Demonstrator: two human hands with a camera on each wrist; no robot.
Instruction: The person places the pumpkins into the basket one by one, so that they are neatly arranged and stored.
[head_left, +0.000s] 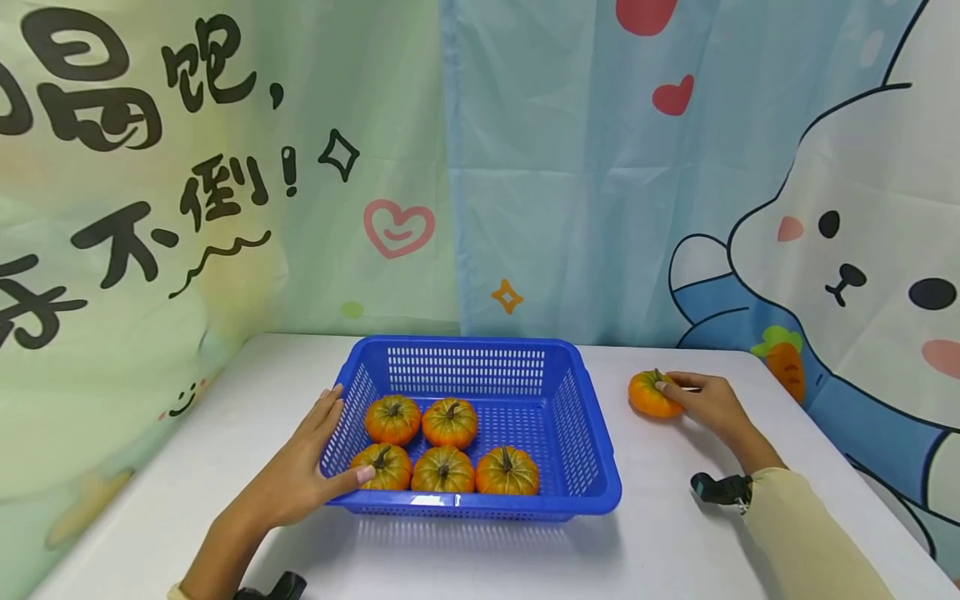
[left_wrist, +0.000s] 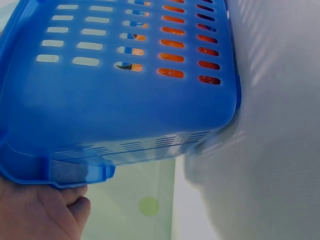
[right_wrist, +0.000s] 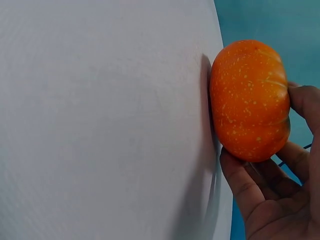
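Note:
My right hand (head_left: 711,407) holds a small orange pumpkin (head_left: 651,395) to the right of the basket, thumb and fingers on its sides. In the right wrist view this pumpkin (right_wrist: 250,100) shows a speckled orange skin, close to the white surface. My left hand (head_left: 302,467) rests against the front left corner of a blue plastic basket (head_left: 517,503). Its fingers lie fairly straight along the left rim, with the thumb over the front rim. Several like pumpkins (head_left: 442,470), orange with green-yellow tops and stems, sit inside the basket's left and middle part.
The basket stands on a white table (head_left: 480,567), its right part showing bare mesh floor. A printed curtain (head_left: 525,167) hangs behind the table. Black straps with small devices are worn at both wrists, such as the right wrist device (head_left: 720,489).

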